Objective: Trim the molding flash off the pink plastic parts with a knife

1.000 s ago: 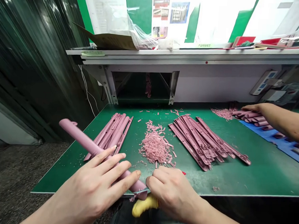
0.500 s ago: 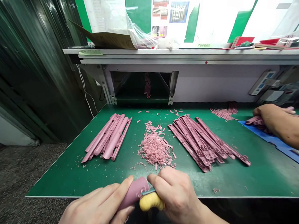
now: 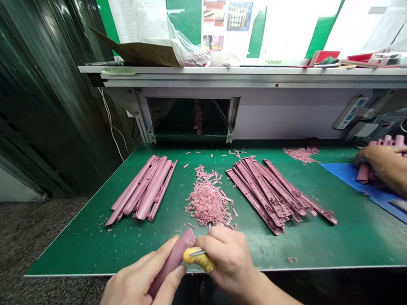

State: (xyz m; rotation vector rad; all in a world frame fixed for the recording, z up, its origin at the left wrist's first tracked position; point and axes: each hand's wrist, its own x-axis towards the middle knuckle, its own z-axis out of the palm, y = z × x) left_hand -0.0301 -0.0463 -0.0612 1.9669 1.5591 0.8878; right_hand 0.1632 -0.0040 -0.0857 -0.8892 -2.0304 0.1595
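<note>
Clamps the left grip (image 3: 134, 276) around a pink tube (image 3: 173, 262), fingers on one side and thumb on the other. Holds the tube slanted above the near edge of the green counter (image 3: 309, 247), open end up and leaning away to the right. Closes the right grip (image 3: 228, 258) on a thin grey blade (image 3: 197, 252), set just beside the tube's open end, with a curved yellow piece (image 3: 201, 260) directly under it. Cannot tell whether that yellow piece is a handle or a finger cover, nor whether the blade touches the rim. Shows a little pink scrap at the rim, near the blade.

Has a bundle of pink parts (image 3: 142, 188) lying side by side on the counter at the left. Has a heap of pink shavings (image 3: 209, 203) in the middle, just beyond the hands, with short loose slivers strewn behind it. Has a fan of flat pink strips (image 3: 271, 190) to the right, overlapping one another. Shows a smaller pile of pink scraps (image 3: 300, 154) farther back. At far right, shows a co-worker's hand (image 3: 382, 157) on more pink tubes (image 3: 363, 173), over a blue sheet (image 3: 342, 174).
</note>
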